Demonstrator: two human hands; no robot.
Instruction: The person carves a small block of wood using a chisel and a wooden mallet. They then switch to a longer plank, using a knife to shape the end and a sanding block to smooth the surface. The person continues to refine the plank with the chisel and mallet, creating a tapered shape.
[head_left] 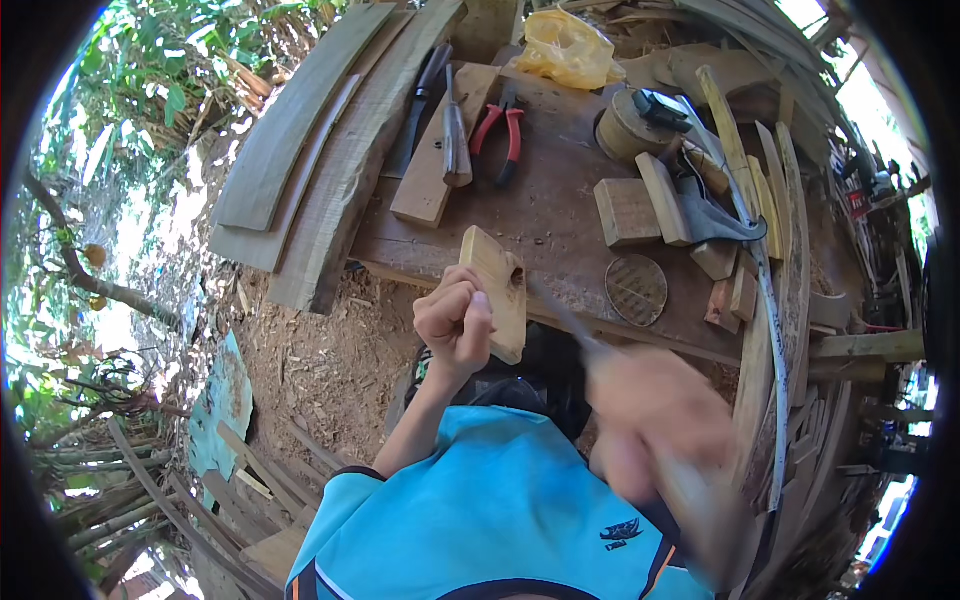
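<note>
My left hand [455, 318] is closed around a pale wooden block [490, 262], held tilted at the near edge of the workbench [560, 215]. A dark, rough hollow shows in the block's right side. Smeared by motion, my right hand [660, 415] grips a tool with a long, thin dark blade [572, 325]. The blade points up and left, its tip close to the hollow; whether they touch I cannot tell. Blur hides the tool's exact kind.
On the bench lie red-handled pliers [512, 150], a chisel [455, 145], a yellow plastic bag [565, 50], a wooden disc [636, 290] and a metal hand plane [705, 205] among wood blocks. Long planks [340, 160] stand at left. Wood shavings [330, 350] cover the ground.
</note>
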